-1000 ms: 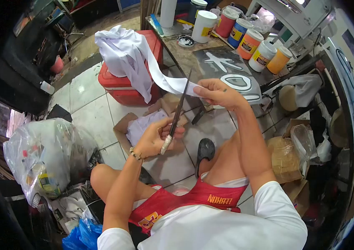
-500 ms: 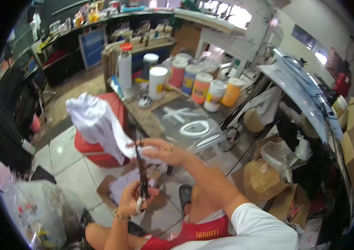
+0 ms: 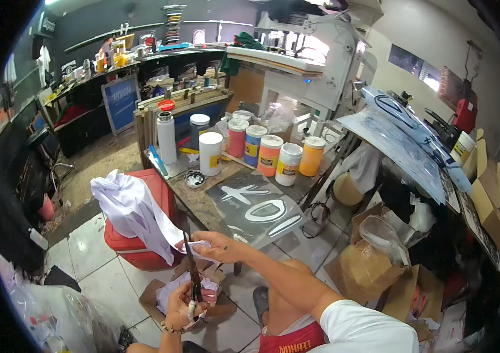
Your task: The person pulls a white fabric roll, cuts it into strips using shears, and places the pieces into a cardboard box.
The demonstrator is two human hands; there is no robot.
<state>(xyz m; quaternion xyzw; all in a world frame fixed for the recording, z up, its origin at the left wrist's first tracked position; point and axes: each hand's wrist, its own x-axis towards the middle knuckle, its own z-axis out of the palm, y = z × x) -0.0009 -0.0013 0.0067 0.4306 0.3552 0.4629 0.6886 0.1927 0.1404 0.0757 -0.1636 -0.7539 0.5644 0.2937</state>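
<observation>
White cloth (image 3: 125,199) drapes over the red plastic cooler box (image 3: 138,259); its narrow tail runs off the cooler's right side, end pinched in the right hand (image 3: 217,247). Left hand (image 3: 179,304), near-right of cooler, grips long dark metal scissors (image 3: 193,272), blades up, long axis crossing the tail. Right hand nearer the crossing. Can't tell if blades straddle the tail.

From afar I saw a white tub (image 3: 210,155) between a tall bottle (image 3: 167,140) and colored jars (image 3: 269,156) on the counter (image 3: 186,196), a lettered sheet (image 3: 251,204) lying near them.
</observation>
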